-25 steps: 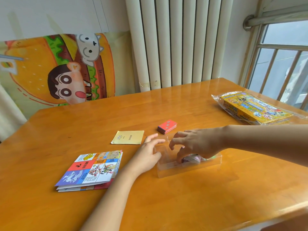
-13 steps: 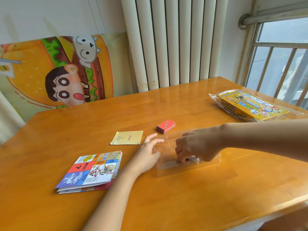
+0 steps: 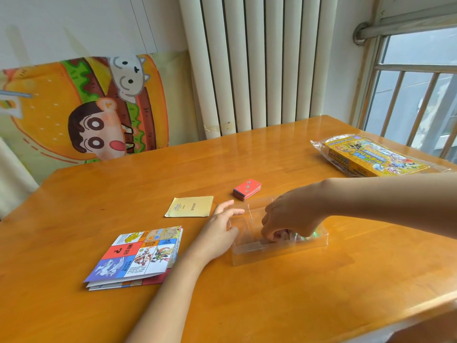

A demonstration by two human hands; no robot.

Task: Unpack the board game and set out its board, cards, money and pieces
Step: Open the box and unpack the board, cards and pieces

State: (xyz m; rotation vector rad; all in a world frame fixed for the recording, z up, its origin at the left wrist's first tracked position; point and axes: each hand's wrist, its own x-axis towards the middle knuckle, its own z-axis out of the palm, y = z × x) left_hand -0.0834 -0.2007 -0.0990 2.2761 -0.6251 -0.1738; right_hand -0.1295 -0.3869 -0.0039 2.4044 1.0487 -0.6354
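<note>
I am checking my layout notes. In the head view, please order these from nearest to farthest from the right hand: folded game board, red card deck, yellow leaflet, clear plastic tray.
1. Clear plastic tray: the right hand is inside it.
2. Red card deck: just behind the tray.
3. Yellow leaflet: further left.
4. Folded game board: farthest left.

Orange wooden table (image 3: pixel 247 305), red card deck (image 3: pixel 246 189), pale yellow booklet (image 3: pixel 189 206), multicoloured folded board (image 3: pixel 138 256)

On the table (image 3: pixel 247 305): folded board (image 3: pixel 134 257) at front left; leaflet (image 3: pixel 190 206) behind it; card deck (image 3: pixel 247 189) right of the leaflet. Tray (image 3: pixel 259 253), containing pieces (image 3: pixel 284 235), lies before the deck. Game box (image 3: pixel 371 157) at far right.
</note>
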